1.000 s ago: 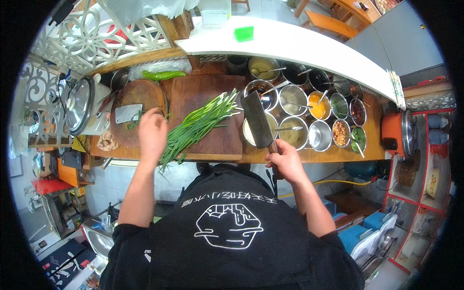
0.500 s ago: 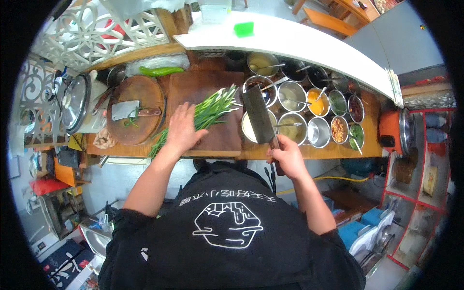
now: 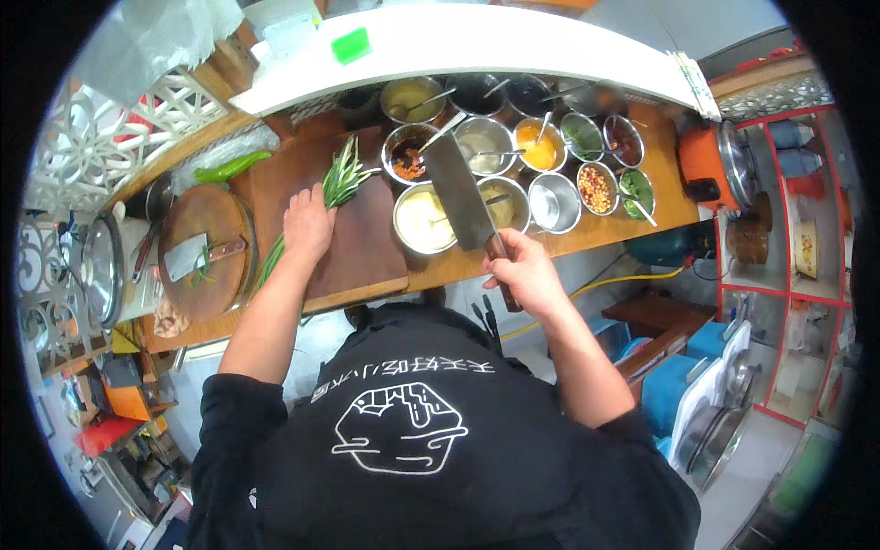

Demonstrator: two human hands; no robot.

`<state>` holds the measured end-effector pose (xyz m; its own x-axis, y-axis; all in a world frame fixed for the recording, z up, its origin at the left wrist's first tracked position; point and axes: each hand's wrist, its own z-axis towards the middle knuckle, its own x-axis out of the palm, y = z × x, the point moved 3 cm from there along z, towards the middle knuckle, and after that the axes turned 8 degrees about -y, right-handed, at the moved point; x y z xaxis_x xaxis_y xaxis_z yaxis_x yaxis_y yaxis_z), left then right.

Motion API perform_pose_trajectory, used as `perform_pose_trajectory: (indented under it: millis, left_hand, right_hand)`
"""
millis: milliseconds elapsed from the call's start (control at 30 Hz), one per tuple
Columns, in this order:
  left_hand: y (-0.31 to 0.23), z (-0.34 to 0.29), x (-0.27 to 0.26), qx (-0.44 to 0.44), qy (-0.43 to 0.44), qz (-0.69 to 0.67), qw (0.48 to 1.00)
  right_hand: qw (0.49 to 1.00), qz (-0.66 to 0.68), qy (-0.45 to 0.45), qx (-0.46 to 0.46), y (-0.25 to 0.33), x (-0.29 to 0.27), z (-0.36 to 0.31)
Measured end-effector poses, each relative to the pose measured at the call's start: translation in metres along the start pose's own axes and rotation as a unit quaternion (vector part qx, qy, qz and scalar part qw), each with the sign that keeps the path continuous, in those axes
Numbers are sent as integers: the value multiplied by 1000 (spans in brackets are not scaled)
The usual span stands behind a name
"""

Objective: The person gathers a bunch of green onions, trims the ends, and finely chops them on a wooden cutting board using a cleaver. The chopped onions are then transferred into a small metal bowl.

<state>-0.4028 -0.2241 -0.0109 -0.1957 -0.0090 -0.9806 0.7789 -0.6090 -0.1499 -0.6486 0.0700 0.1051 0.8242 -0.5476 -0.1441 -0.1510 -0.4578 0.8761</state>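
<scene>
The green stalks (image 3: 342,186) lie slantwise on the rectangular board (image 3: 367,238), their pale ends near its back right corner and their leafy length running under my hand toward its front left corner. My left hand (image 3: 310,223) is over the middle of the bunch, fingers drawn together and holding it gathered narrow; my palm is hidden, so I cannot tell how tight that hold is. In my right hand (image 3: 525,269), just off the bench's front edge, my fingers are wrapped round the wooden handle of a dark cleaver (image 3: 458,192). Its broad blade tilts back and to the left, crossing in front of the bowls; I cannot tell how high above them it is.

To the board's left, the round chopping block (image 3: 197,291) carries a second cleaver (image 3: 186,257), lying flat with green scraps by it. A long green pepper (image 3: 231,167) lies near the bench's back edge, behind the block, and a crumpled cloth (image 3: 170,318) sits toward its front left corner. A metal-lidded pot (image 3: 101,266) stands at the left end.

Right of the board, rows of metal bowls fill the bench (image 3: 672,174): a pale-filled bowl (image 3: 424,220) near the front edge, a yellow-filled bowl (image 3: 539,147) farther back, and a bowl of chopped greens (image 3: 635,194) toward the front right corner. An orange cooker (image 3: 710,165) stands at the right end.
</scene>
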Motion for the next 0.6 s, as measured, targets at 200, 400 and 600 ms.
perform_pose_trajectory:
  millis: [200, 400, 600]
  left_hand:
    - [-8, 8, 6, 7, -7, -10, 1000]
    - [-14, 1, -20, -44, 35, -54, 997]
    - [37, -60, -49, -118, 80, -75, 987]
  right_hand:
    - [1000, -15, 12, 7, 3, 5, 0]
    - [998, -25, 54, 2, 3, 23, 4]
    - [995, -63, 82, -12, 6, 53, 8]
